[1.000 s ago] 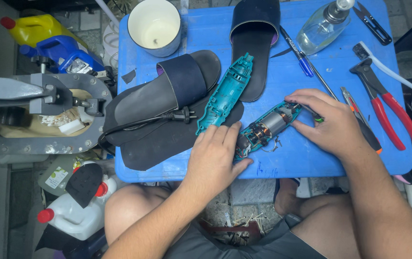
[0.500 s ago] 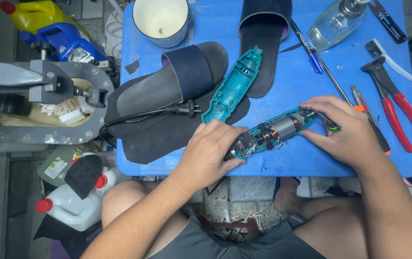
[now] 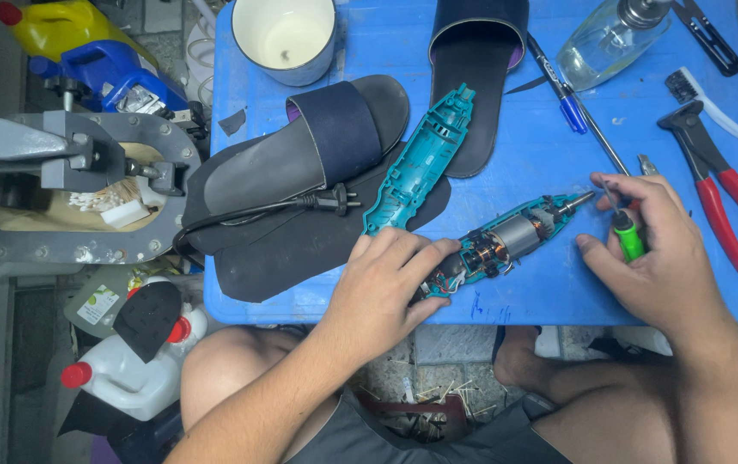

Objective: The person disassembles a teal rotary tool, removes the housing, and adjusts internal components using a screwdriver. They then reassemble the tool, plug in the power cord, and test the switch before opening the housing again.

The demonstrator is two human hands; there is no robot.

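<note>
On the low blue plastic table [image 3: 506, 77], the left hand [image 3: 382, 288] is closed around the rear end of an opened teal rotary tool [image 3: 494, 245], whose copper-wound motor and wiring lie bare. The tool lies at a slant at the lower centre of the frame, its metal tip pointing toward the upper right. The right hand [image 3: 652, 258], at the lower right, grips a green-handled screwdriver [image 3: 625, 225] between thumb and fingers, its thin shaft rising past the tool's tip.

Just above the left hand lies the tool's detached teal plastic housing half [image 3: 420, 163], resting across a dark slide sandal [image 3: 317, 150] and a loose black rubber sole sheet [image 3: 292, 249]. A black power cord with a two-pin plug [image 3: 330, 202] runs over that sandal. A second dark sandal [image 3: 472, 60] lies at the top centre, beside a white enamel mug [image 3: 286, 36]. At the upper right stand a clear glass bottle [image 3: 605, 43] and a blue pen [image 3: 558, 90]; red-handled pincers [image 3: 721, 185] lie along the right edge.
</note>
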